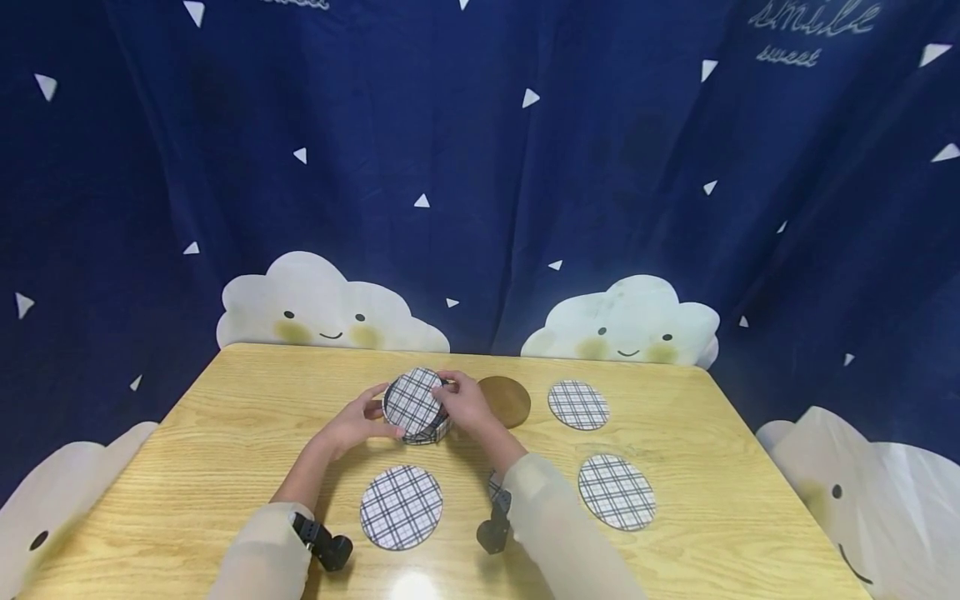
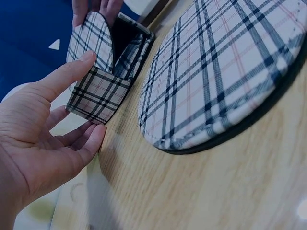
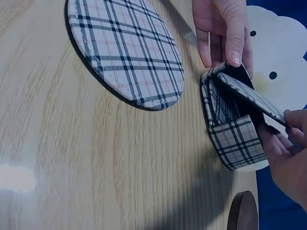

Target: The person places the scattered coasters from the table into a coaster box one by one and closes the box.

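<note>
A round plaid coaster [image 1: 412, 402] tilts into the mouth of a plaid coaster holder [image 1: 433, 433] near the back of the table. My right hand [image 1: 463, 402] pinches this coaster by its right edge. Around the left side of the holder is my left hand [image 1: 360, 425], thumb at the rim and fingers along the wall. In the left wrist view, the holder's wall [image 2: 98, 93] has a gap showing a dark inside. The right wrist view shows the coaster [image 3: 249, 96] leaning between the walls, its lower edge inside.
Flat on the table lie plaid coasters: one [image 1: 402, 507] in front of the holder, two on the right [image 1: 617, 492] [image 1: 579, 405]. Another coaster [image 1: 495, 483] is mostly hidden by my right sleeve. A brown round disc [image 1: 504, 402] lies just right of the holder.
</note>
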The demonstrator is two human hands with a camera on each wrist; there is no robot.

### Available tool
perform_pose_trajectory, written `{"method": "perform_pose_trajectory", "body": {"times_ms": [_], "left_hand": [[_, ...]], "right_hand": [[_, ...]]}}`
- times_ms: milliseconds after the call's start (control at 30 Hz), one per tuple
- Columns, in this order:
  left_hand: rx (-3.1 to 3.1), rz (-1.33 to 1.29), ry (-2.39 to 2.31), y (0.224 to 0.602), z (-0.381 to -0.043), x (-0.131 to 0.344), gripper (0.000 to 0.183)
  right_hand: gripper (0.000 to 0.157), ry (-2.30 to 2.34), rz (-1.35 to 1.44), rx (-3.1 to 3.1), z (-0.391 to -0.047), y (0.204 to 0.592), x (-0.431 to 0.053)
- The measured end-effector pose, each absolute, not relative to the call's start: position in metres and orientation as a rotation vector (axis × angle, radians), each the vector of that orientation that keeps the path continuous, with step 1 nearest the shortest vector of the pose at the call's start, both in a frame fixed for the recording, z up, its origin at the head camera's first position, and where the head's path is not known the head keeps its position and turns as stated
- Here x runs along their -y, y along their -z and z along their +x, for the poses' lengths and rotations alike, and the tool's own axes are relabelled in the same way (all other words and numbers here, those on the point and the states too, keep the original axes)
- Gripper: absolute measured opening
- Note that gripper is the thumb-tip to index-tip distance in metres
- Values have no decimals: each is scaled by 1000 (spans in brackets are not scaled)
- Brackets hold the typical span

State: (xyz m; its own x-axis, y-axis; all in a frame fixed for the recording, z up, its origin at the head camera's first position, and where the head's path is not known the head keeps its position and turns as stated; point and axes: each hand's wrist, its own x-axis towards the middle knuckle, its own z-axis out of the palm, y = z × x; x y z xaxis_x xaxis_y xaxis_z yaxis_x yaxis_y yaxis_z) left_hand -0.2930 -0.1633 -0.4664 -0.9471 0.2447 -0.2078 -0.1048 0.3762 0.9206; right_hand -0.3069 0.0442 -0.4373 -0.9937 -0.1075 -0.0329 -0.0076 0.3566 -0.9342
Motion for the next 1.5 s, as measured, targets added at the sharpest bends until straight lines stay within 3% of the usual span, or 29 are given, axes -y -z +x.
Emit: {"method": "perform_pose_trajectory", "body": {"times_ms": [1133,1500], "left_hand": [[-2293,129,-1679,467,-291,161,100],[-2290,132,-1690,466,-292,161,100]], "right_hand": [[34,1510,-74,-2782,-309,452,-54],[35,1395,-179,-2867,-309,451,-53]]}}
